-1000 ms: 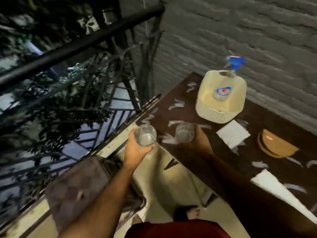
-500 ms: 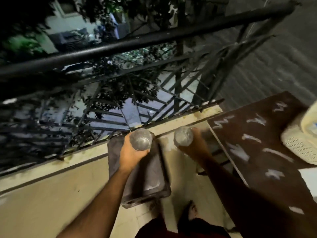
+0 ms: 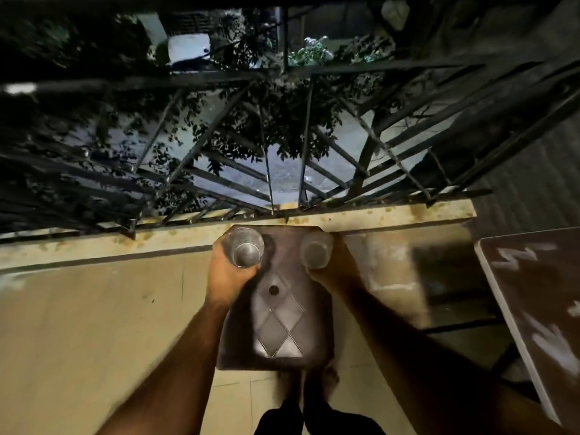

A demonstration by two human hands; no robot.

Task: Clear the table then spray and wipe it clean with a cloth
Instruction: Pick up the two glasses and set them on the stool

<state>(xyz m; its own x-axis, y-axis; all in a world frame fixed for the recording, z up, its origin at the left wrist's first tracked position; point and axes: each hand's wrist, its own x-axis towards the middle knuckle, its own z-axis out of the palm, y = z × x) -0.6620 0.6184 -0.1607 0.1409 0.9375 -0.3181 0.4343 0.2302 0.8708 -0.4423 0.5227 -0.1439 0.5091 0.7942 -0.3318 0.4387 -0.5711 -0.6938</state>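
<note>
Centre of frame: my left hand grips one glass, my right hand another glass, both over a stool; table at right edge.

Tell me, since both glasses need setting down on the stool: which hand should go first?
Probably the left hand: its glass looks sharp over the stool, while the right hand and its glass look blurred.

Both your arms reach forward and down, bare forearms nearly parallel. Your left hand curls its fingers round a clear glass, held upright. Your right hand grips a second glass level with it, the two hands apart.
</note>
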